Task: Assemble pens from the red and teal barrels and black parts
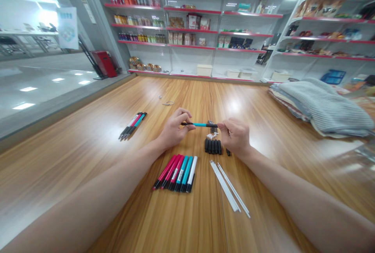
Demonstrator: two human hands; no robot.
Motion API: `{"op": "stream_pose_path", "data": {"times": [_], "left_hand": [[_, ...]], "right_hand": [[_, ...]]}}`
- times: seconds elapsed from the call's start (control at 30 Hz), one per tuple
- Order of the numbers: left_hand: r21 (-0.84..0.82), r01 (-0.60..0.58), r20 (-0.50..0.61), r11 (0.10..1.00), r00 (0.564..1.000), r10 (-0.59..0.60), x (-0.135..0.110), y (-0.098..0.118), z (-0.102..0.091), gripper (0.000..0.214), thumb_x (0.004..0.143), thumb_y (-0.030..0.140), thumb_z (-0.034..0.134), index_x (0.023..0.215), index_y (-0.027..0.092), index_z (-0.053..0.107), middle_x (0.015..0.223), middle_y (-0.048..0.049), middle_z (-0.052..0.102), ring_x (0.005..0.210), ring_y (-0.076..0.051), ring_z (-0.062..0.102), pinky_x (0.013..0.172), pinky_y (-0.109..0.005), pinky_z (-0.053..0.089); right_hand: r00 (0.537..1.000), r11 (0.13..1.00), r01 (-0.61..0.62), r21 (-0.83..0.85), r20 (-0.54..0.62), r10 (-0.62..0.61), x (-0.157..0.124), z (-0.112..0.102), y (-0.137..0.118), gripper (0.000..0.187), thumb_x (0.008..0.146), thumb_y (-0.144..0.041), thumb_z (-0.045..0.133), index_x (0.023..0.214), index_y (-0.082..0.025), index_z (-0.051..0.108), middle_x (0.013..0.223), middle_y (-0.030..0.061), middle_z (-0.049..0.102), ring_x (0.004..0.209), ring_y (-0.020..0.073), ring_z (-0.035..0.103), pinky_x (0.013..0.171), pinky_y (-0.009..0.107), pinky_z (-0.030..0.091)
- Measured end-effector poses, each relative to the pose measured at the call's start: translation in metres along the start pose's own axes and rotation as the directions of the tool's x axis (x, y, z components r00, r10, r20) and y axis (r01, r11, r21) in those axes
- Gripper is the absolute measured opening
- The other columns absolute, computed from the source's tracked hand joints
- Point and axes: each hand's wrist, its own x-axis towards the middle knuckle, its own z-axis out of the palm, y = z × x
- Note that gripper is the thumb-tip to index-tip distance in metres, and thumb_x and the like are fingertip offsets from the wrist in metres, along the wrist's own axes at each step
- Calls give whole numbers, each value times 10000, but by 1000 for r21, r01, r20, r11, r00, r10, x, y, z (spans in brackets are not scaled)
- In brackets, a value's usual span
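Between my two hands a blue pen (pixel 200 125) with black ends is held level above the table. My left hand (pixel 177 128) pinches its left end. Closed around the black right end is my right hand (pixel 236 135). Just below the pen lie small metal parts (pixel 213 130), small white pieces (pixel 211 135) and a row of black grips (pixel 213 146). One more black grip (pixel 228 152) sits partly beside my right hand. Nearer me are pink, blue and white pen barrels (pixel 178 173) in a row, and thin white refills (pixel 225 186) to their right.
Several whole pens (pixel 133 125) lie together on the wooden table (pixel 117 190) at the left. A thin looped band (pixel 168 103) is farther back. Folded striped cloth (pixel 325 104) is piled at the right. Stocked shelves (pixel 193 46) stand behind the table.
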Motion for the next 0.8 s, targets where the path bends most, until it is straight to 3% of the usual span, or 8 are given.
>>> {"op": "stream_pose_path", "data": {"times": [0.07, 0.17, 0.23, 0.33, 0.4, 0.47, 0.67, 0.8], "left_hand": [[-42, 55, -6, 998, 998, -56, 0, -1, 0, 153, 803, 255, 659, 724, 168, 560, 884, -35, 569, 828, -150, 545, 755, -295, 457], [-222, 236, 25, 946, 971, -236, -1, -3, 0, 187, 787, 320, 687, 764, 164, 586, 684, 7, 556, 619, -111, 512, 583, -241, 417], [-429, 337, 55, 838, 936, -348, -1, -5, 1, 211, 788, 338, 690, 788, 158, 579, 623, 19, 557, 554, -96, 514, 542, -224, 411], [-698, 384, 107, 605, 891, -442, 1, -9, 1, 236, 773, 326, 710, 791, 146, 559, 693, -13, 625, 642, -126, 608, 619, -250, 485], [-793, 388, 136, 469, 864, -484, 2, -11, 1, 262, 754, 321, 732, 806, 146, 544, 778, -36, 658, 724, -147, 643, 680, -283, 518], [-838, 383, 142, 389, 841, -521, 4, -13, -1, 298, 742, 321, 745, 857, 164, 519, 809, -30, 669, 708, -138, 646, 691, -294, 530], [-857, 358, 77, 372, 801, -593, 6, -13, -4, 354, 780, 265, 697, 1035, 235, 454, 678, 55, 588, 534, -71, 558, 588, -230, 523], [-842, 363, 71, 400, 809, -584, 6, -12, -3, 338, 801, 259, 662, 1072, 229, 463, 606, 77, 511, 503, -68, 523, 566, -234, 534]], "right_hand": [[1000, 1000, -12, -1, -10, 12, 0, 0, 0, 385, 897, -240, 504, 542, -186, 365, 523, -18, 356, 520, 111, 360, 534, 296, 242], [1000, 1000, -16, -12, -20, 15, 1, 0, -2, 409, 899, -248, 501, 527, -186, 344, 510, -21, 338, 506, 108, 342, 527, 297, 230], [1000, 1000, 13, -14, 5, -13, 1, 0, -4, 404, 895, -258, 508, 524, -183, 370, 507, -17, 352, 509, 109, 356, 526, 295, 232], [994, 997, 72, -1, 84, -72, 0, 2, -7, 377, 889, -281, 524, 539, -176, 430, 521, -10, 394, 523, 107, 391, 531, 285, 244], [990, 997, 82, 6, 114, -82, -1, 3, -7, 376, 889, -291, 525, 543, -174, 440, 527, -11, 400, 520, 102, 390, 533, 281, 249], [991, 998, 69, 10, 113, -70, -1, 3, -6, 385, 892, -289, 520, 536, -174, 429, 521, -14, 384, 511, 98, 376, 532, 280, 248], [995, 999, 15, 36, 97, -19, -3, 4, -2, 417, 896, -268, 511, 521, -179, 351, 515, -21, 350, 511, 96, 364, 545, 283, 258], [995, 999, 11, 45, 97, -15, -3, 5, -2, 416, 890, -265, 519, 522, -178, 346, 515, -23, 351, 507, 92, 362, 542, 279, 259]]}}
